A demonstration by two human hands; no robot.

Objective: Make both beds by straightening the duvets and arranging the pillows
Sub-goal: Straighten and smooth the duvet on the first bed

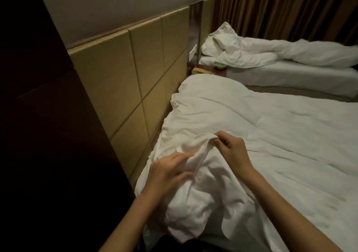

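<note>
A white duvet (271, 127) lies spread over the near bed, bunched and wrinkled at its near corner by the headboard. My left hand (168, 170) grips a fold of that bunched corner. My right hand (230, 147) pinches the raised edge of the same duvet a little farther in. On the far bed (290, 77) a second white duvet (280, 52) lies rumpled in a long heap, with a crumpled pillow (222, 40) at the head end. No pillow shows on the near bed.
A tan padded headboard (126, 73) runs along the wall on the left, beside a dark wooden panel (38, 116). Between the beds stands a nightstand (211, 69) with a small green dish (219, 65). Brown curtains (290, 5) hang behind the far bed.
</note>
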